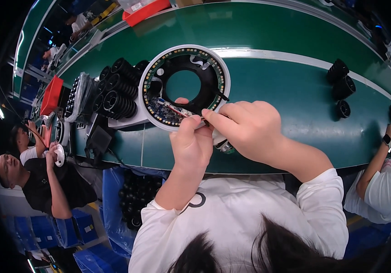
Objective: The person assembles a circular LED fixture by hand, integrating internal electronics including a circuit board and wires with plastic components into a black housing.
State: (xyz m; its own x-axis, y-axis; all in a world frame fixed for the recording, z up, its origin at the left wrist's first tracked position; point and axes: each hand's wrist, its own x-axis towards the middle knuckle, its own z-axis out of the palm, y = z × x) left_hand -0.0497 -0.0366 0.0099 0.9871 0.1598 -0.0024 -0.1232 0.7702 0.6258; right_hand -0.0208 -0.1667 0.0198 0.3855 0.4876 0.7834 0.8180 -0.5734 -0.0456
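A white ring-shaped housing is tilted up in front of me, with a band of small LEDs round its inside and a black inner ring with an open centre. A circuit board sits in its lower left, and thin red and white wires run from there toward my fingertips. My left hand grips the lower rim, one fingertip showing through the centre hole. My right hand is closed in a pinch at the lower right rim, where the wires end. What it pinches is hidden. A short black piece sticks out above it.
Black ribbed cylinders stand clustered at left on the green table; several more are at right. A red bin lies farther left. Below the table edge is a blue-lined bin of black round parts. Co-workers sit on both sides.
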